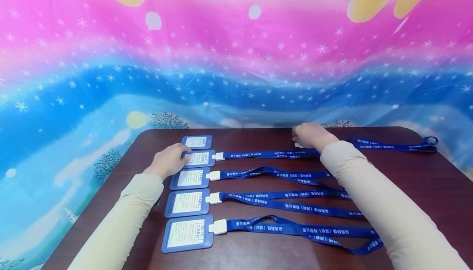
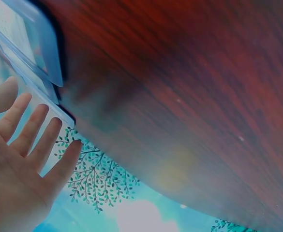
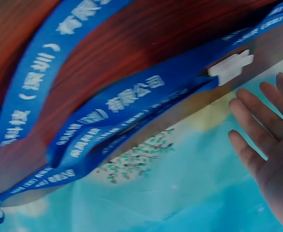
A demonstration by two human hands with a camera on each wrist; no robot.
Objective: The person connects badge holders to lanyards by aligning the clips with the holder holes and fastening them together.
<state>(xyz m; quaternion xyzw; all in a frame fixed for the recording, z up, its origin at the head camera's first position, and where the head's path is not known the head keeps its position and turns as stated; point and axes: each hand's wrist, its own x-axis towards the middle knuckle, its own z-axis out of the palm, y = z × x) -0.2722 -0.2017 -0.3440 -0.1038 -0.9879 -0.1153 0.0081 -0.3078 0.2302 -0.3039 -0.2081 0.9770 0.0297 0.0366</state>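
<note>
My left hand rests its fingertips at the left part of the second-farthest blue card holder. In the left wrist view the fingers of that hand are straight and spread beside the stacked-looking holder edges. The farthest card holder lies just beyond, its slot bare on the right end. At the table's back edge, my right hand is over a blue lanyard. The right wrist view shows this hand with loosely extended fingers, close to the lanyard's white clip but not around it.
Nearer me, several more card holders lie in a column, each joined by a white clip to a blue lanyard stretched rightward. All lie on a dark red-brown table. A colourful printed cloth hangs behind it.
</note>
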